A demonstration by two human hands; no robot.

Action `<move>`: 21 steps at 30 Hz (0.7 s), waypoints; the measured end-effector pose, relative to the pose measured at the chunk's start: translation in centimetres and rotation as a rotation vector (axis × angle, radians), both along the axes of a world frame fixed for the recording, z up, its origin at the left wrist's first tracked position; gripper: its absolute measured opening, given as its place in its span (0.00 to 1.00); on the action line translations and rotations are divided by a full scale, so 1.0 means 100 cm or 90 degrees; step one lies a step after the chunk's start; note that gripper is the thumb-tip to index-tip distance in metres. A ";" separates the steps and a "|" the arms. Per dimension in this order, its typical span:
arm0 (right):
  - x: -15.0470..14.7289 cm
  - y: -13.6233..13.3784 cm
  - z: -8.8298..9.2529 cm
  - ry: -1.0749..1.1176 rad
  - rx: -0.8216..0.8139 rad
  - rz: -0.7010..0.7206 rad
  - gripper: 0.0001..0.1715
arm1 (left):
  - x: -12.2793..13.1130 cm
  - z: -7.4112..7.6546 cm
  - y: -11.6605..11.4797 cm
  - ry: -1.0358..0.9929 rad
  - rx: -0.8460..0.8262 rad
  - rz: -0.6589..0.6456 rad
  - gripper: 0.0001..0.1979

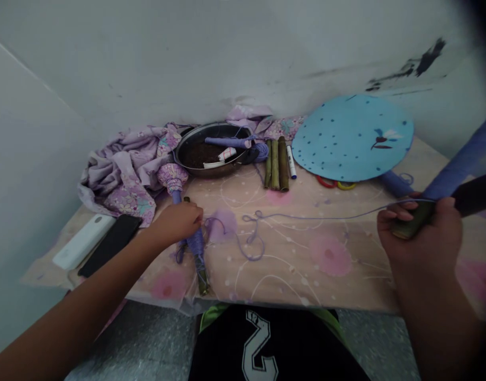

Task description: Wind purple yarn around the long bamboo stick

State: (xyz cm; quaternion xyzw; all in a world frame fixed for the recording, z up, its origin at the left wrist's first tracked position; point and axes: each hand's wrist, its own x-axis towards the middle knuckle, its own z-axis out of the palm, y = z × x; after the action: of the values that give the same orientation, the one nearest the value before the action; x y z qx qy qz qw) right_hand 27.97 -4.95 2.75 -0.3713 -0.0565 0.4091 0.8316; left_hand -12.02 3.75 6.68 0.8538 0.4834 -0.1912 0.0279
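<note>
My left hand (178,222) is closed on a stick wrapped in purple thread (197,248) that lies on the flowered tablecloth (290,264). My right hand (420,230) grips a green bamboo stick (412,222) partly wrapped in blue-purple material (461,164). A purple thread (306,217) runs slack across the cloth from the left stick to my right hand, looping near the middle.
A metal pan (211,151) at the back holds a wrapped stick and a marker. Three bamboo sticks (277,164) and a pen lie beside it. A blue round fan (352,137) rests at the right. Purple cloth (124,172), a white power bank (83,242) and a black phone (110,244) lie left.
</note>
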 end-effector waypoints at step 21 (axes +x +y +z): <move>0.001 -0.004 0.003 0.011 -0.013 -0.009 0.24 | -0.001 0.029 -0.006 -0.310 0.082 0.177 0.14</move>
State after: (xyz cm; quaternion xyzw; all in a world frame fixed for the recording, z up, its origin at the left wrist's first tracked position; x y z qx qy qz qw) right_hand 28.03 -5.30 3.03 -0.3765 -0.0429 0.4070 0.8311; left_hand -12.13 3.15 9.58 0.8001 0.5861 0.0558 0.1147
